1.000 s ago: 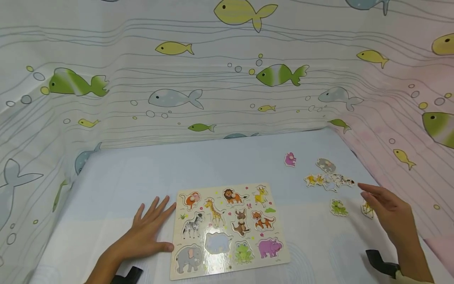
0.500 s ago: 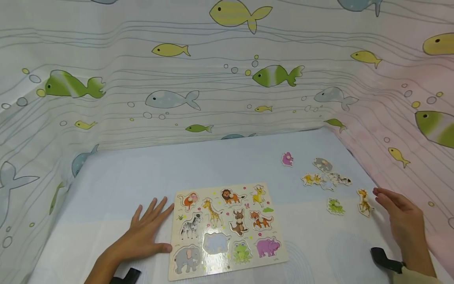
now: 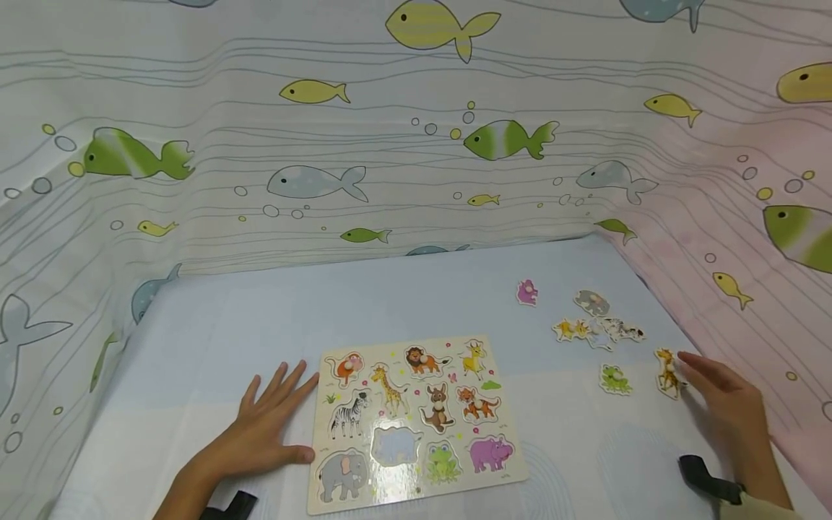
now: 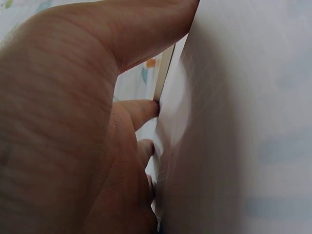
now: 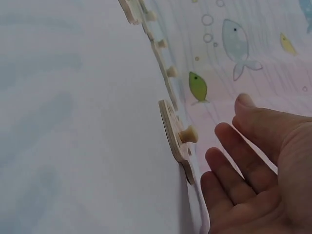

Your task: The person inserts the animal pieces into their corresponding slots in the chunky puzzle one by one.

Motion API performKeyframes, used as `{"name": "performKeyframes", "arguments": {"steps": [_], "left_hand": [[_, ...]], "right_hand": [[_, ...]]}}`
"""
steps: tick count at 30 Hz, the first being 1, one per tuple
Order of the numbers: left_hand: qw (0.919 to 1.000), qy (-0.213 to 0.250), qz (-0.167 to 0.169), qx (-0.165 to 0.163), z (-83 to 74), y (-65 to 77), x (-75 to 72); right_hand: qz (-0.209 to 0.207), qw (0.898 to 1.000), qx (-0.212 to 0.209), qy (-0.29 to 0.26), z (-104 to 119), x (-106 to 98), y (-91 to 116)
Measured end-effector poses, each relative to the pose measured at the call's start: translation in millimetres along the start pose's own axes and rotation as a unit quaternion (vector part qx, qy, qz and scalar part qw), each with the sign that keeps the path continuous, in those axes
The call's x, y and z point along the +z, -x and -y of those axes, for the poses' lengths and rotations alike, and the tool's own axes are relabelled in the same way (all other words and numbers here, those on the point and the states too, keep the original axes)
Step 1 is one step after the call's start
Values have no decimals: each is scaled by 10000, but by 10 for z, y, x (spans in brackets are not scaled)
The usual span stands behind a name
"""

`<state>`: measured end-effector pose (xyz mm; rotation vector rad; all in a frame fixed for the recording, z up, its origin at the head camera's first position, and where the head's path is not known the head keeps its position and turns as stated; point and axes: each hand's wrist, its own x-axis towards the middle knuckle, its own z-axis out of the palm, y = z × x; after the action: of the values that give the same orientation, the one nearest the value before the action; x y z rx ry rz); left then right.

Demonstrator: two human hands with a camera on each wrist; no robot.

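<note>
Carefully now, with thumb and fingers of the right hand (image 3: 731, 404) parted, loosely curved and gripping nothing, poised just beside the giraffe piece (image 3: 666, 373), lying flat on the table (image 3: 260, 318) well apart from the board (image 3: 399, 477). Cannot tell whether a fingertip brushes its edge. For a sure hold, probably best to pinch thumb and index finger on the wooden knob (image 5: 189, 135) rather than the thin rim, then raise straight up without dragging. Mind the frog piece (image 3: 614, 379) near its left: easy to nudge with a low sweep. Farther out, steer knuckles around the zebra piece (image 3: 624, 329), crowded against its neighbours. Across on the other side, with fingers spread wide, rest the left hand (image 3: 273, 422) lightly at the board's left edge, likely useful for steadying. Note also the giraffe picture (image 3: 390, 390) on the board, just right of the zebra picture (image 3: 351, 415).
</note>
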<state>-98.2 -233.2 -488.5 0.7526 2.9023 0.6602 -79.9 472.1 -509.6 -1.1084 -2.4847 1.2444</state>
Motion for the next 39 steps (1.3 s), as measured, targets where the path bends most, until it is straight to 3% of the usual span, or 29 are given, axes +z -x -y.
{"name": "performKeyframes", "arguments": {"steps": [6,13,21,31,39], "left_hand": [[10000,-20,-18,2,-3,14,3],[10000,-74,32,-4,9,-18,7],[9999,38,77,-72,-5,-42,-4],[10000,38,44,-73,-21,-32,-21],[10000,31,21,-71,-14,-18,-17]], "right_hand": [[240,9984,-322,394,-5,62,-18],[240,9952,-492,806,-40,92,-11],[207,9844,-1263,1205,-103,107,26],[272,9794,-1633,1159,-91,112,15],[147,9771,-1685,1294,-90,133,-35]]}}
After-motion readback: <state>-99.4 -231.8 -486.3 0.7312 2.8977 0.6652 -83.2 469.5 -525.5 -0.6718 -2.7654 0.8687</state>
